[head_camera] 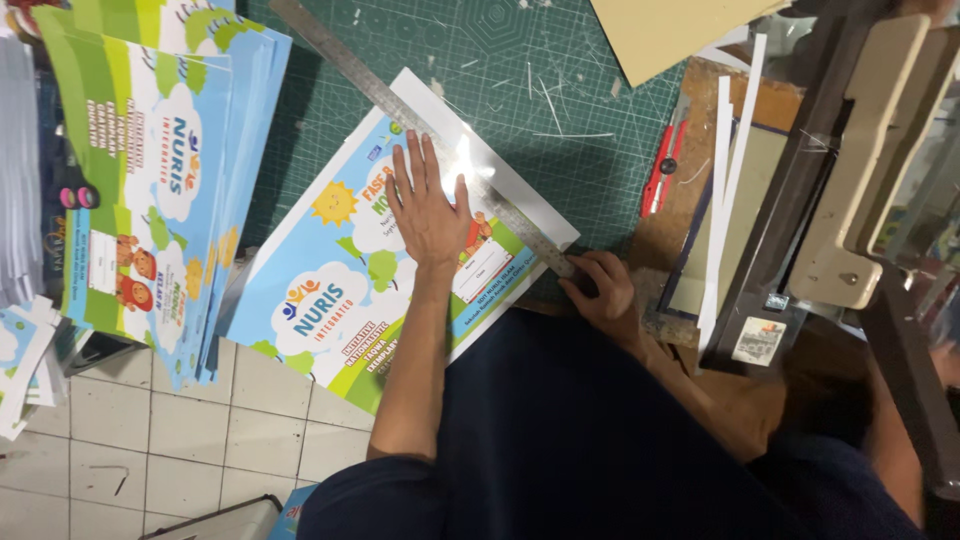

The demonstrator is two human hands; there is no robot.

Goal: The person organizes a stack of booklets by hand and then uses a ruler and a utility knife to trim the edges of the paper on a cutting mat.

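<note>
Left hand (428,208) flat on glossy blue-green printed sheet (330,290), steel ruler (420,130) alongside

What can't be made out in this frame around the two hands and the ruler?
- Right hand, head view: fingers curl at the steel ruler end; whether they hold a blade is hidden.
- Printed sheet: near corner covered by the person's dark clothing.
- Left hand: glare beside it washes out the sheet.
- Paper cutter: cut off by the right edge.

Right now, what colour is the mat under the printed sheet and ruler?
Dark green with a pale grid, seen in the head view: the cutting mat.
</note>
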